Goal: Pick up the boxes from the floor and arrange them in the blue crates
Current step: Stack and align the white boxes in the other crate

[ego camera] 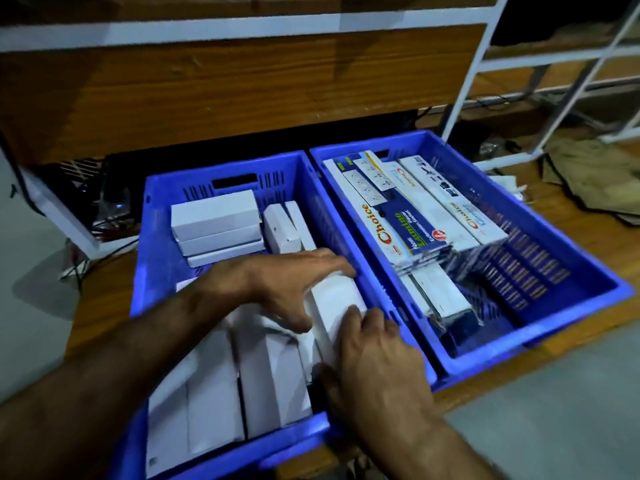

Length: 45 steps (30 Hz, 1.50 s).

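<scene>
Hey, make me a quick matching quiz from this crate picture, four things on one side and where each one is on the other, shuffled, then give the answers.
Things:
1. left hand
2. right hand
3. printed Choice boxes
4. plain white box stack

Places:
A. inside the right crate
B. at the far end of the left crate
C. gripping the near end of the held white box
D. over the far end of the held white box

Pairs: 1-D, 2-C, 3-A, 4-B
</scene>
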Motion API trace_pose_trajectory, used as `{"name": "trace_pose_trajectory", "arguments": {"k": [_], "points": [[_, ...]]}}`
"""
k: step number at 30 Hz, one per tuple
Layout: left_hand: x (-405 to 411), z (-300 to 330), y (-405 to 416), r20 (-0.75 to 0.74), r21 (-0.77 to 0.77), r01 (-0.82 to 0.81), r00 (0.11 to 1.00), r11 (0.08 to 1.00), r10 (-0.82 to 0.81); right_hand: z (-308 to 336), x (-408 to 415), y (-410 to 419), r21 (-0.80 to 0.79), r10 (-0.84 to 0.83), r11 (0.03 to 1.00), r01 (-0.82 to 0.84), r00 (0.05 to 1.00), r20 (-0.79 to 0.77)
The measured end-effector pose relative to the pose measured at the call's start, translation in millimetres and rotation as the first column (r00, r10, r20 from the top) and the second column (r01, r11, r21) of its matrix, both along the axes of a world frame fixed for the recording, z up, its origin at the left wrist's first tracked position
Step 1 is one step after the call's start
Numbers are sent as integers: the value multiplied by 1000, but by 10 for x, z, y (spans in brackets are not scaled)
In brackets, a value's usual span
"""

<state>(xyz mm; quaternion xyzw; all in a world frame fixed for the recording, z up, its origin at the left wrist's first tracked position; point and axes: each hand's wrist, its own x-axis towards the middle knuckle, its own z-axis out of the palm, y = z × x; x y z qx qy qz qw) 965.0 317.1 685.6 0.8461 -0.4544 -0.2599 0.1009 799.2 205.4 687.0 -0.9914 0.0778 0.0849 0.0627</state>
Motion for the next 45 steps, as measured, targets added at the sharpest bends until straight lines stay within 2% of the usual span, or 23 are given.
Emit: {"name": "trace_pose_trajectory", "arguments": {"k": [2, 11, 16, 19, 22, 25, 28, 32, 34, 36, 40, 42, 45], "points": [[27, -61, -59, -9, 5, -16, 1000, 1000, 16, -21, -19, 29, 10, -11, 1000, 10, 998, 59], [-23, 42, -110, 109, 111, 11, 994, 994, -23, -161, 95, 129, -55, -53, 997, 57, 997, 61], [-34, 61, -104, 57, 107, -3, 998, 994, -3, -313, 136, 96, -2, -54, 998, 57, 966, 253], [-45, 69, -139, 21, 131, -13, 1000, 991, 11, -361, 140, 95, 6, -50, 999, 51, 948, 314], [-10, 120, -132, -12, 162, -19, 1000, 987, 21, -378, 153, 81, 14, -49, 999, 47, 937, 346], [22, 187, -101, 44, 200, 12, 999, 980, -21, -329, 141, 34, 23, -38, 999, 32, 943, 331], [82, 353, -18, 105, 145, 3, 994, 989, -19, -155, 167, -41, -1, 7, 1000, -7, 941, 340], [216, 608, 341, 166, -32, -105, 980, 994, 109, 194, 363, -137, -22, 53, 999, -49, 905, 422], [284, 629, 559, 203, -114, -187, 957, 976, 207, 348, 536, -131, -42, 109, 994, -101, 904, 414], [365, 581, 785, 258, -147, -278, 916, 949, 308, 380, 781, -111, 16, 151, 984, -175, 886, 439], [549, 364, 1173, 421, -171, -508, 737, 844, 529, 249, 1524, 4, 145, 272, 913, -381, 834, 481], [681, 236, 1300, 503, -134, -587, 655, 799, 565, 109, 2000, 96, 253, 313, 852, -459, 833, 457], [917, 83, 1424, 550, -58, -667, 600, 743, 581, -75, 2628, 259, 405, 343, 767, -497, 852, 395]]}}
